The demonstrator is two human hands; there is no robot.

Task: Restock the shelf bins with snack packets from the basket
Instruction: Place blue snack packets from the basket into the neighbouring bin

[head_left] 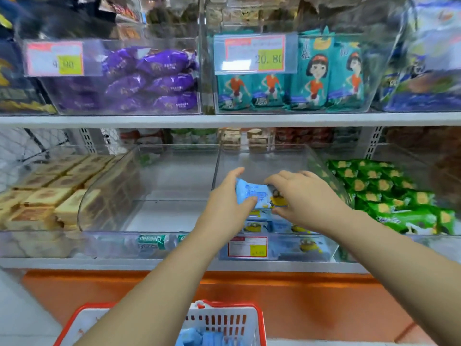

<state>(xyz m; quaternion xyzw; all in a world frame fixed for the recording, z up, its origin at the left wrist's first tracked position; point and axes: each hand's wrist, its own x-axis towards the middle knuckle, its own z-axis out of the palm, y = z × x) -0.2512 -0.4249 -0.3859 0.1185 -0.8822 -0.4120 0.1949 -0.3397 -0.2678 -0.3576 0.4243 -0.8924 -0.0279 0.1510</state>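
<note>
Shelf bin (269,161), pkt (252,196) over front stack (254,226)

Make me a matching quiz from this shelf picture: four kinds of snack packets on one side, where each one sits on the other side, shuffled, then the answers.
1 purple packets
2 teal packets
3 green packets
4 blue packet

A lower shelf, bin right of the hands
B held by left hand and right hand
C upper shelf, behind the 20.80 price tag
D upper shelf, bin left of that tag

Pairs: 1-D, 2-C, 3-A, 4-B

Bare left hand (225,203), right hand (308,198) (forearms (154,283) too)
</note>
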